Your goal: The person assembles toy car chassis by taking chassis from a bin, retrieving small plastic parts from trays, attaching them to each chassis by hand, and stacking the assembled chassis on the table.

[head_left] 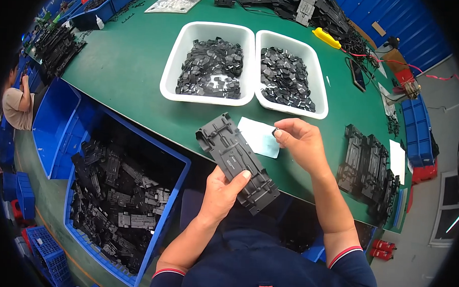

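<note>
My left hand (221, 193) grips a long black molded plastic part (235, 156) near its lower end, thumb on top. The part is tilted, its upper end over the table's front edge. To its right, my right hand (301, 142) pinches a small black piece (275, 131) between thumb and fingertips, mostly hidden by them. Below that hand a pale card or sheet (260, 137) lies on the green table, partly covered by the plastic part. Beyond stand two white tubs, a left one (170, 86) and a right one (319, 103), both holding many small black pieces.
A blue bin (174, 192) full of black molded parts stands at the left, below table height. More molded parts (366, 163) stand in a row at the table's right. A yellow tool (326, 38) with a red cord lies at the back right. A person (19, 101) sits far left.
</note>
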Demonstrator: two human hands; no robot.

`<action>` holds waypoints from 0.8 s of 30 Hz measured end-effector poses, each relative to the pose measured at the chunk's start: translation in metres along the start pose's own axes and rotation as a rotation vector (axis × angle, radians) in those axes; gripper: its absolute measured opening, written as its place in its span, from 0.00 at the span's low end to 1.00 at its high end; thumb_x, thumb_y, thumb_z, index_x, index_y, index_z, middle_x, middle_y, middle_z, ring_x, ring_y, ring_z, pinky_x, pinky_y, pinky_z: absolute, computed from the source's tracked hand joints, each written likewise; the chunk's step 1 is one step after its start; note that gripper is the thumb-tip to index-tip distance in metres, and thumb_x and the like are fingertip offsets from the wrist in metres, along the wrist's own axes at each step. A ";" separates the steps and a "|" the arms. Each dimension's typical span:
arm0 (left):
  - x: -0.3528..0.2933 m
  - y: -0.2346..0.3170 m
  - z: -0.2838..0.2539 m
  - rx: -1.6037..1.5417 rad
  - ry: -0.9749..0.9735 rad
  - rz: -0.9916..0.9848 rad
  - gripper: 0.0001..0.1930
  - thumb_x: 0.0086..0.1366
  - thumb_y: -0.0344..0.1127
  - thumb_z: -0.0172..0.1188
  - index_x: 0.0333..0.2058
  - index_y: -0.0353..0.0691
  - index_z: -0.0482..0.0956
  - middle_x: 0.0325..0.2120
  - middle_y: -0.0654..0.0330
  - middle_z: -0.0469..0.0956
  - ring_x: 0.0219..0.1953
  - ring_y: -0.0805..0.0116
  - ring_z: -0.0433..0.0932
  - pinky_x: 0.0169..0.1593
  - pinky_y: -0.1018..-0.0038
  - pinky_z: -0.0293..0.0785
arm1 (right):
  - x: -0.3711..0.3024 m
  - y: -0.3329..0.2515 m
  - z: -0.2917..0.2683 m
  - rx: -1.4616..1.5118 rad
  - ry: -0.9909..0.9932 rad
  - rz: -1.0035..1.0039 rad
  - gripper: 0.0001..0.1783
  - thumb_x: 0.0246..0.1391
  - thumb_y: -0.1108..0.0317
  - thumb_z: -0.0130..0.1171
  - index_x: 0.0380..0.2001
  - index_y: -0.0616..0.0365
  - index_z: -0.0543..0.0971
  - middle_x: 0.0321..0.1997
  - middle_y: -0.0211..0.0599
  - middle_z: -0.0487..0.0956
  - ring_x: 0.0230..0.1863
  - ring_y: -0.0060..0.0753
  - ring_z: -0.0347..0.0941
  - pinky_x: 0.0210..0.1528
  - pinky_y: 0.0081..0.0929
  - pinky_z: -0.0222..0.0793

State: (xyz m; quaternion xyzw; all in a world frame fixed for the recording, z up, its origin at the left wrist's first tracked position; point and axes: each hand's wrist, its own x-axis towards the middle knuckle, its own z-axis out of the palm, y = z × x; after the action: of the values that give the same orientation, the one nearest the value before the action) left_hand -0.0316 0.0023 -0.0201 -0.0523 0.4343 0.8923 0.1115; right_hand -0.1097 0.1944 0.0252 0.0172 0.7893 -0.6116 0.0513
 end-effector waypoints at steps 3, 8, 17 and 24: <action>0.003 0.000 -0.002 -0.011 -0.005 -0.045 0.14 0.62 0.28 0.58 0.47 0.34 0.71 0.41 0.63 0.76 0.43 0.76 0.73 0.50 0.75 0.69 | 0.004 -0.005 0.005 -0.105 -0.025 0.070 0.08 0.53 0.74 0.61 0.37 0.63 0.79 0.30 0.29 0.79 0.30 0.17 0.72 0.35 0.17 0.69; 0.005 0.000 -0.003 -0.024 -0.013 -0.062 0.13 0.63 0.29 0.58 0.46 0.34 0.72 0.41 0.63 0.76 0.43 0.77 0.73 0.49 0.76 0.69 | 0.010 0.004 0.014 -0.306 0.031 -0.097 0.06 0.51 0.74 0.61 0.34 0.61 0.81 0.29 0.28 0.80 0.29 0.15 0.71 0.32 0.17 0.69; 0.005 0.000 -0.005 -0.042 -0.025 -0.064 0.12 0.64 0.29 0.57 0.45 0.33 0.72 0.41 0.62 0.77 0.43 0.77 0.74 0.48 0.76 0.70 | 0.015 -0.005 0.030 -0.324 0.017 0.073 0.07 0.50 0.75 0.60 0.33 0.63 0.81 0.26 0.29 0.79 0.27 0.16 0.71 0.29 0.19 0.68; 0.007 0.000 -0.008 -0.043 -0.026 -0.073 0.12 0.64 0.28 0.57 0.45 0.32 0.73 0.41 0.61 0.77 0.42 0.77 0.75 0.48 0.76 0.71 | 0.017 -0.010 0.037 -0.385 0.032 0.050 0.06 0.50 0.74 0.60 0.33 0.63 0.81 0.23 0.30 0.78 0.26 0.16 0.70 0.29 0.19 0.68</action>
State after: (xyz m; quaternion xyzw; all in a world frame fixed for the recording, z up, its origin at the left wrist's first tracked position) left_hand -0.0382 -0.0029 -0.0259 -0.0590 0.4113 0.8974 0.1482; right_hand -0.1253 0.1556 0.0236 0.0362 0.8919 -0.4473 0.0563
